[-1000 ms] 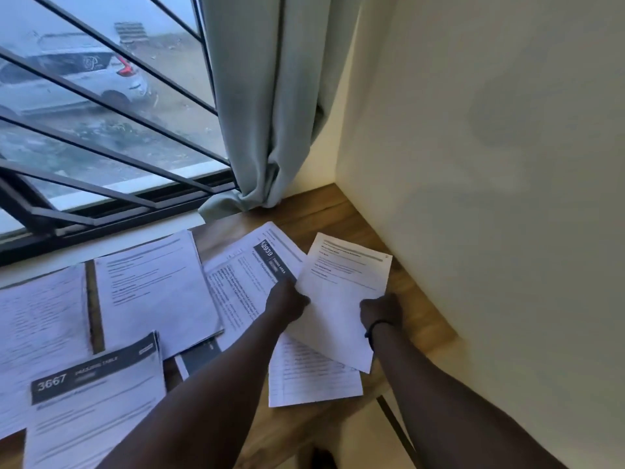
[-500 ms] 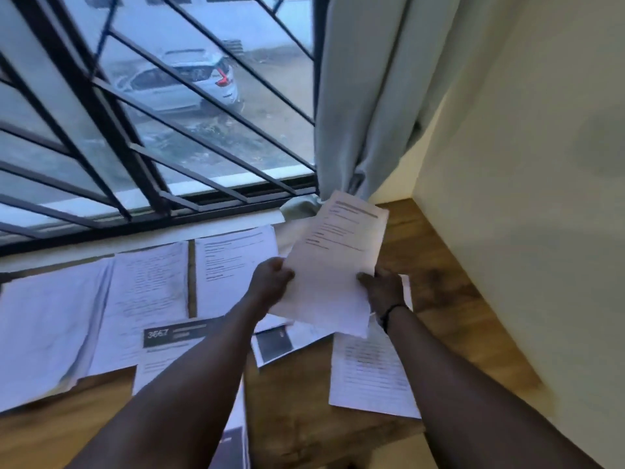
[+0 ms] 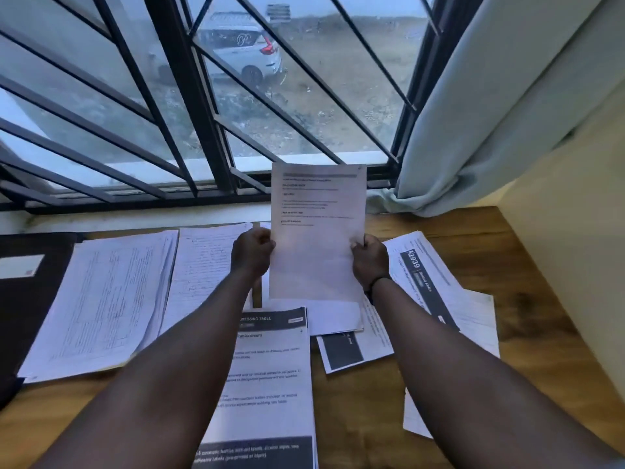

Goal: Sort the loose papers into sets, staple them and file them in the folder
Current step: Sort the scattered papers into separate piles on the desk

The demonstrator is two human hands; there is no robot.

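Observation:
I hold a white printed sheet (image 3: 318,231) upright above the wooden desk (image 3: 507,252), in front of the window. My left hand (image 3: 253,253) grips its left edge and my right hand (image 3: 369,262) grips its right edge. Below lie loose papers: a stack of handwritten pages (image 3: 108,299) at the left, another handwritten sheet (image 3: 206,265) beside it, a printed page headed "DRESSING TABLE" (image 3: 270,384) in front, and a page marked "2939" (image 3: 426,279) at the right. A dark folder (image 3: 30,299) lies at the far left.
A barred window (image 3: 203,113) runs along the desk's far edge. A pale curtain (image 3: 473,113) hangs at the right, its hem on the desk corner. A cream wall (image 3: 575,231) closes the right side. A small dark-printed slip (image 3: 341,352) lies among the papers.
Both hands have lifted the sheet off the right-hand pile, carried it to the middle and turned it upright. The view has swung left, bringing the folder and handwritten stacks into sight.

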